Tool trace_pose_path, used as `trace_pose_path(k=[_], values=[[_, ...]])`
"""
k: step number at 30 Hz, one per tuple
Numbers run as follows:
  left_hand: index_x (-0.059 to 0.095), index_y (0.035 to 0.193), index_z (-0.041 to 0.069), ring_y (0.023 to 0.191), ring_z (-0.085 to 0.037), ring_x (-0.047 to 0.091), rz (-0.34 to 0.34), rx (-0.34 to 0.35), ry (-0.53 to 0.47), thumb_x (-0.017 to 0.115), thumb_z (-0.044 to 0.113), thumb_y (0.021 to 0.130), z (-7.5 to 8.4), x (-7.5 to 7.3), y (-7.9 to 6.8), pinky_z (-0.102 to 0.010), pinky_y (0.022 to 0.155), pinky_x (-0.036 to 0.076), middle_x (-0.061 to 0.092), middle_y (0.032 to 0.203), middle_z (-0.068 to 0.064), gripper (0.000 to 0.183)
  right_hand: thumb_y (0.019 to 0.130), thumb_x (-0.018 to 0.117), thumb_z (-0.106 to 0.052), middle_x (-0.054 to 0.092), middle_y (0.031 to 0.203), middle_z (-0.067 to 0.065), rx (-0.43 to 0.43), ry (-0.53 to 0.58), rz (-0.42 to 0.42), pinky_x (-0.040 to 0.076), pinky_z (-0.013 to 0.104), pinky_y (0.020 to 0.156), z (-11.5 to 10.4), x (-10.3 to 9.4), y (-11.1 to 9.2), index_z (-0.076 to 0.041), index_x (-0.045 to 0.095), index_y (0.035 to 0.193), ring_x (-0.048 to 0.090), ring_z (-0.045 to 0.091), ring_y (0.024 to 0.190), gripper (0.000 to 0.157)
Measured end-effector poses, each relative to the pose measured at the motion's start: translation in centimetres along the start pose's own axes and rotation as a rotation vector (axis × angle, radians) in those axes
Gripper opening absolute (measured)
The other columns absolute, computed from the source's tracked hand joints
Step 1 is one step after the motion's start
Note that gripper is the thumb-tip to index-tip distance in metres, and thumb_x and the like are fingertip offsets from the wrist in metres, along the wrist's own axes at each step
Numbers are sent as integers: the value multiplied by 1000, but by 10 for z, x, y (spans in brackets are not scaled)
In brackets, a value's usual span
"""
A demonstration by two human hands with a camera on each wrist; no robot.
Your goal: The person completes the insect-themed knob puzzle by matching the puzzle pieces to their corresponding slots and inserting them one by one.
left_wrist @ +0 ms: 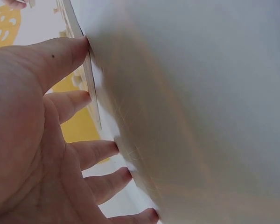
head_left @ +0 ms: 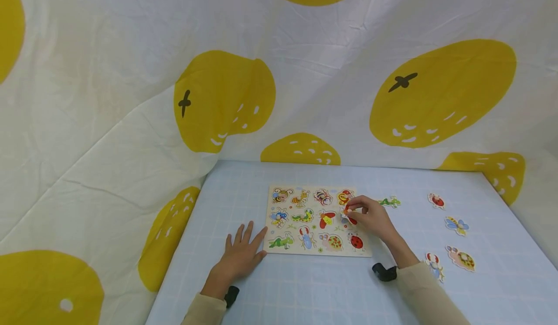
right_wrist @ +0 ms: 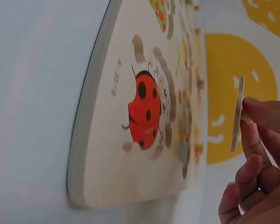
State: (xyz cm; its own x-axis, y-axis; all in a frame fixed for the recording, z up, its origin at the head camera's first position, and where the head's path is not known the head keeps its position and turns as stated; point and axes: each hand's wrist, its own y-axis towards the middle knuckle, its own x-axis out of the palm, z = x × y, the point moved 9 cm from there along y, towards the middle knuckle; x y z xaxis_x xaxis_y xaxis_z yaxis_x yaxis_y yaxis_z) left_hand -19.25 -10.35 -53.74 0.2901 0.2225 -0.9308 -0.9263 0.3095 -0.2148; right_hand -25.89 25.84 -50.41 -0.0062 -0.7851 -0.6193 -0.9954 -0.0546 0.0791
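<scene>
A pale wooden insect puzzle board (head_left: 301, 252) lies on the table, with a ladybug picture (right_wrist: 147, 111) near its lower right corner. My right hand (head_left: 375, 218) pinches a thin red puzzle piece (head_left: 350, 217) between thumb and finger over the board's right side. In the right wrist view the piece (right_wrist: 238, 116) is edge-on, raised off the board. My left hand (head_left: 239, 257) lies spread at the board's left edge. The left wrist view has its thumb (left_wrist: 60, 56) and index fingertip right at that edge, the other fingertips on the tabletop.
Right of the board lie loose pieces: a green grasshopper (head_left: 390, 201), a ladybug (head_left: 436, 201), a blue-winged insect (head_left: 457, 225), a snail-like piece (head_left: 461, 258) and a blue beetle (head_left: 434, 266). A fruit-print curtain (head_left: 314, 97) hangs behind the light blue checked table (head_left: 305, 296).
</scene>
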Motion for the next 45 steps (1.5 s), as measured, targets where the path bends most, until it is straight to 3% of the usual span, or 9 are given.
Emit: trace_pose_path(k=[13, 22, 45], values=[[32, 158, 25, 149, -45, 9, -27, -20, 15, 59, 43, 100, -2, 3, 3, -71, 112, 9, 16, 164, -18, 67, 90, 77, -15, 67, 97, 0, 59, 15, -77, 47, 30, 62, -13, 41, 12, -8, 66, 119, 53, 22, 79, 32], [31, 159, 25, 149, -44, 8, -32, -22, 10, 59, 45, 100, -4, 5, 4, -70, 112, 9, 14, 165, -18, 68, 87, 77, -13, 66, 94, 4, 123, 28, -75, 51, 31, 59, -12, 59, 18, -6, 66, 114, 60, 19, 72, 29], [33, 158, 24, 148, -45, 10, -6, -7, 25, 60, 44, 99, -3, 3, 4, -71, 111, 11, 17, 164, -18, 68, 85, 80, -14, 63, 84, 1, 177, -48, -33, 46, 31, 62, -19, 69, 15, -6, 67, 103, 56, 16, 71, 24]])
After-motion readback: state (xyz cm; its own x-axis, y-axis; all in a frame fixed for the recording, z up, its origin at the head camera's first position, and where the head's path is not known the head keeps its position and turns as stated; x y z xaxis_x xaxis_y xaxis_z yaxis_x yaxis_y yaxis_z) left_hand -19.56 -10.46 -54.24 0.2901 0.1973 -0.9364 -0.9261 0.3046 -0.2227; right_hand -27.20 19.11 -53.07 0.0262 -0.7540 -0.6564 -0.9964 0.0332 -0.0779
